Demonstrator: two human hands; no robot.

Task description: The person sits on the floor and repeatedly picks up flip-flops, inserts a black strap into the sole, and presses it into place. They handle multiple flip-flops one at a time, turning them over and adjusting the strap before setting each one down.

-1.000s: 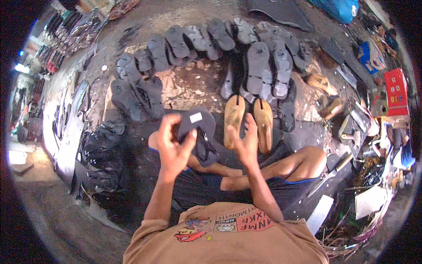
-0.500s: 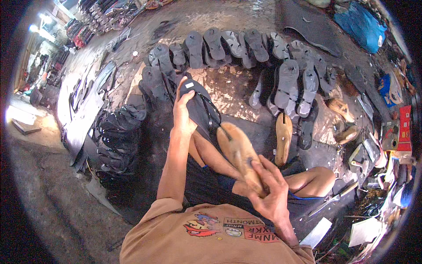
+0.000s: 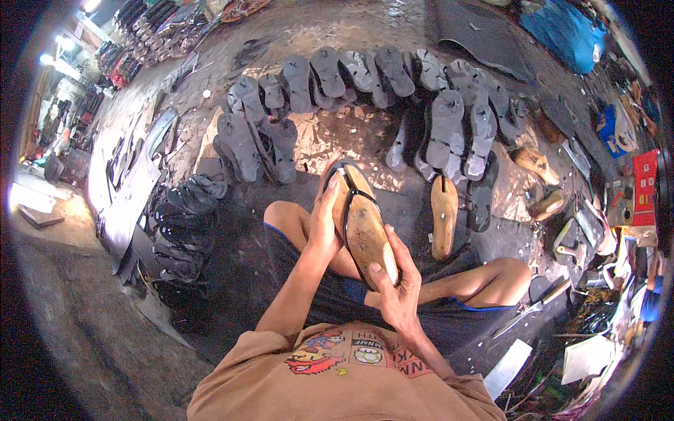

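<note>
Above my lap, a pale wooden shoe last (image 3: 368, 231) lies along the footbed of a black thong sandal (image 3: 345, 164), its front part under the straps. My left hand (image 3: 324, 223) wraps the sandal's left side near the toe, thumb along the edge. At the heel end my right hand (image 3: 400, 281) grips the last, thumb on top and fingers around its right side; how much of the sole it also holds is hidden. A second wooden last (image 3: 443, 217) with a slot at its tip lies on the floor to the right.
Ahead, grey sandal soles (image 3: 326, 74) stand in a curved row, with more soles (image 3: 445, 126) at right. A heap of black sandals (image 3: 184, 228) lies left, near bright sheet scraps (image 3: 137, 186). Two more lasts (image 3: 535, 165) and a knife-like tool (image 3: 554, 291) are at right.
The last has moved from beside the sandal to under its straps. My hands have come together over my lap, and the sandal now faces up with the last on it.
</note>
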